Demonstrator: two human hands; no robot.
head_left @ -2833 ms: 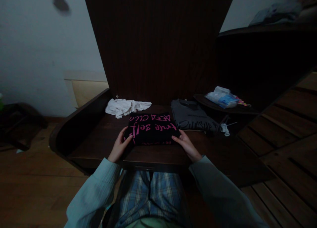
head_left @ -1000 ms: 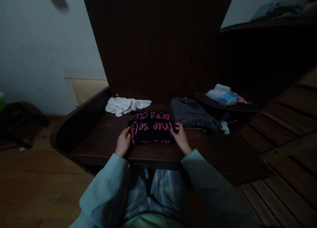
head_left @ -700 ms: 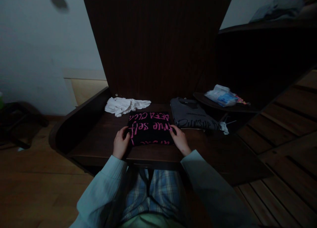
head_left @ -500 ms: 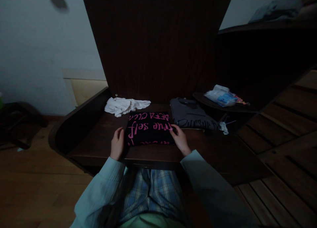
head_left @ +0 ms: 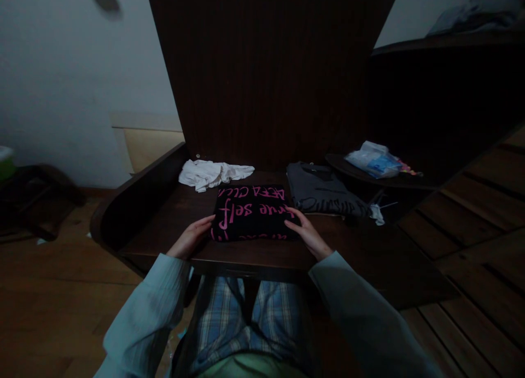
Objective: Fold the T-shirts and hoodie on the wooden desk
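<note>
A folded black shirt (head_left: 250,216) with pink lettering lies on the dark wooden bench before me. At its left edge is my left hand (head_left: 193,236), its fingertips gripping the side, partly hidden by the cloth. My right hand (head_left: 305,230) grips the opposite edge, with a finger and thumb showing on top and the other fingers hidden. Just beyond the black shirt to the right lies a folded grey shirt (head_left: 320,189) with dark lettering. A crumpled white cloth (head_left: 213,174) rests behind it on the left.
The dark wooden bench (head_left: 164,225) has a raised side panel (head_left: 135,189) at left and a tall back board (head_left: 270,82). At right, a small rounded shelf (head_left: 353,170) holds a plastic packet (head_left: 375,160). Slatted wood (head_left: 488,279) lies at far right.
My left hand has turned from standing beside the black shirt to reaching in at its left edge. My right hand stays on the right edge. The view has shifted slightly.
</note>
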